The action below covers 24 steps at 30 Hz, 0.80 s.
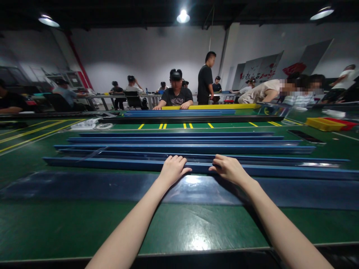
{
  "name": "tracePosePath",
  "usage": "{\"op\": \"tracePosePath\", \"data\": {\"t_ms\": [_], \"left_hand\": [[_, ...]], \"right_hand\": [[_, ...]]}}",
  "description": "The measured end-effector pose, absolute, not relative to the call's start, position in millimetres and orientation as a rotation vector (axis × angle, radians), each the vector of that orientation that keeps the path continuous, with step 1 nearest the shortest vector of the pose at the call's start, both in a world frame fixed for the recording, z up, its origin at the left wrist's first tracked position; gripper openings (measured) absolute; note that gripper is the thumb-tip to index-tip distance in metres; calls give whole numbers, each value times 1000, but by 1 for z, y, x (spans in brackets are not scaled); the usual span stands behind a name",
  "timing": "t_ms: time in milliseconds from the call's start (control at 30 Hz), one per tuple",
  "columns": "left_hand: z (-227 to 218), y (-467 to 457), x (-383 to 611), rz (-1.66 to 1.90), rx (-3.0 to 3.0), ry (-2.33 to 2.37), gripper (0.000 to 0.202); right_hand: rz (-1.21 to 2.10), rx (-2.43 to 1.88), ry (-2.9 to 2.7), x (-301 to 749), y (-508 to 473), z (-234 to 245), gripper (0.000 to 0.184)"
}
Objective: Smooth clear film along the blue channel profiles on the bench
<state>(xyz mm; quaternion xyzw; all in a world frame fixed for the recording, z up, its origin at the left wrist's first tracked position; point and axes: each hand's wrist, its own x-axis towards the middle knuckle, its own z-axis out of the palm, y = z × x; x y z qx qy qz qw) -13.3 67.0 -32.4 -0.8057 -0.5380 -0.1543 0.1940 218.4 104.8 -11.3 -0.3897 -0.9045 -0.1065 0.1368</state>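
A long blue channel strip (112, 163) with raised side walls lies crosswise on the green table, nearest to me among several like it. My left hand (174, 170) grips its near wall, fingers curled over the top edge and thumb along the front. To the right, my right hand (228, 169) holds the same wall with bent fingers; its fingertips are partly hidden. A clear, shiny film or strip shows inside the channel and sticks out at its left part. Between the channel and me lies a flat, glossy, see-through bluish strip (193, 190), under my wrists.
Behind are more blue channels (182, 148) and a long black strip (190, 119). A phone (307, 137) and a yellow tray (322, 124) are at the right. Across the table a person (176, 95) has both hands by a yellow strip (224, 107). Other people work around.
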Motion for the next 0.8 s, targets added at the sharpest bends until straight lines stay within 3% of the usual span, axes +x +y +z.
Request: {"op": "tracePosePath", "data": {"t_ms": [800], "left_hand": [[-29, 65, -14, -423, -2297, -1517, 31]], "right_hand": [[-270, -1257, -2593, 231, 104, -7, 33]]}}
